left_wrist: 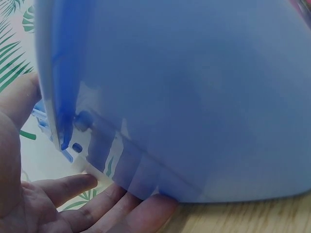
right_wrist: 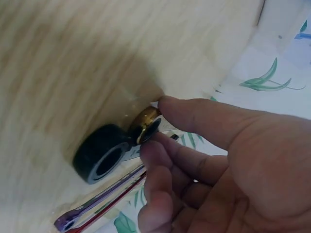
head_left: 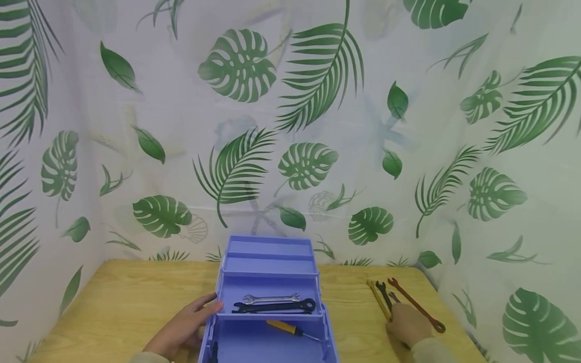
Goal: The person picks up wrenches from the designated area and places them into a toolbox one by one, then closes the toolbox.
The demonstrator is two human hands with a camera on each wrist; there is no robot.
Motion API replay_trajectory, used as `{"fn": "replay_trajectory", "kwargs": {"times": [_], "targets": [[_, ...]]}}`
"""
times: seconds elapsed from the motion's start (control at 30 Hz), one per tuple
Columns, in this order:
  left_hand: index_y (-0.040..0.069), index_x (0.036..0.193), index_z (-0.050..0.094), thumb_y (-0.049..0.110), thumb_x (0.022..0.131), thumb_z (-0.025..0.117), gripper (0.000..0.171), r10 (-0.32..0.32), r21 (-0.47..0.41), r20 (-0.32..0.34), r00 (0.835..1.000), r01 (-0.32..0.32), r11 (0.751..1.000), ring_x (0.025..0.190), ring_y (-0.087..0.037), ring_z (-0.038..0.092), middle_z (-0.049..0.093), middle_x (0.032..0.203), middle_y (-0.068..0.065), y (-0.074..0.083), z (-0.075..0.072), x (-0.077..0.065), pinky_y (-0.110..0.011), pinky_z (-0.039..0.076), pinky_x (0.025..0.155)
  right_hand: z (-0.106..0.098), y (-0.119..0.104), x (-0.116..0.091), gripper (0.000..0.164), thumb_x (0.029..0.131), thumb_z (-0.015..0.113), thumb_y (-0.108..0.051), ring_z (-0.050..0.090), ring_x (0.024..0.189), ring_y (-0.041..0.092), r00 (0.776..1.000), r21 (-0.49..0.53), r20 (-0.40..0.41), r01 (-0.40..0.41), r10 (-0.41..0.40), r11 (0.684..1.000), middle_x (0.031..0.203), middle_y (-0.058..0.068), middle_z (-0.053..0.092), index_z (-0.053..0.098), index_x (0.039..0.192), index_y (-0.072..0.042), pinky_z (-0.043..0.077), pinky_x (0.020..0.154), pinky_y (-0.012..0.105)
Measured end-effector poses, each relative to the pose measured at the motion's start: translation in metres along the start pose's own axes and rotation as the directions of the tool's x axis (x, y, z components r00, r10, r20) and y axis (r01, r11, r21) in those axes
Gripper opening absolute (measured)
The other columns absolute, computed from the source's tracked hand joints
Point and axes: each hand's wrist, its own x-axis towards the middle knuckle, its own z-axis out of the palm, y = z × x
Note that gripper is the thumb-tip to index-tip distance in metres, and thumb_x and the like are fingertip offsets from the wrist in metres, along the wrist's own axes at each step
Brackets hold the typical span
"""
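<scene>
A blue toolbox (head_left: pixel 268 343) stands unfolded on the table, its tiers stepping up at the back. My left hand (head_left: pixel 186 325) rests against its left side, thumb at the tray edge and fingers spread along the outer wall (left_wrist: pixel 194 107). To the right of the box, my right hand (head_left: pixel 408 322) pinches the ring end of a gold wrench (right_wrist: pixel 146 119) between thumb and fingers. Beside that wrench lie a black wrench (right_wrist: pixel 97 158), a purple wrench (right_wrist: pixel 73 218) and a red wrench (head_left: pixel 415 305). The right hand partly covers the black and purple ones in the head view.
In the toolbox's middle tray lie a silver wrench (head_left: pixel 272 299) and a black ratchet wrench (head_left: pixel 272 306). A yellow-handled screwdriver (head_left: pixel 286 327) lies below in the box. The wooden table (head_left: pixel 140 297) meets leaf-printed curtains (head_left: pixel 181 161) at the back and sides.
</scene>
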Motion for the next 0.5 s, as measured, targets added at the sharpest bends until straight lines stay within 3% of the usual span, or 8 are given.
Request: {"fn": "replay_trajectory", "kwargs": {"times": [0.27,0.5], "targets": [[-0.003,0.161,0.022,0.052,0.102,0.059,0.089,-0.014,-0.003,-0.009,1.000,0.014,1.000,0.111,-0.039,0.069,0.063,0.134,-0.029,0.0004,-0.0002,-0.0003,-0.060,0.061,0.080,-0.0039,-0.0016,0.0017,0.006,0.088,0.063,-0.003,0.057,0.065,0.022,0.993,-0.003,0.105,-0.057,0.057,0.998,0.073,0.005,0.062,0.063,0.082,-0.004,0.053,0.059,0.042],[-0.002,0.161,0.025,0.054,0.101,0.060,0.089,-0.029,0.009,-0.035,0.999,0.029,1.000,0.116,-0.040,0.066,0.060,0.138,-0.030,0.0010,0.0004,0.0004,-0.061,0.061,0.081,-0.0010,0.0013,0.0038,0.007,0.091,0.061,0.001,0.065,0.073,0.024,0.991,-0.028,0.121,-0.049,0.052,0.998,0.083,0.011,0.070,0.068,0.092,0.002,0.059,0.065,0.049]]}}
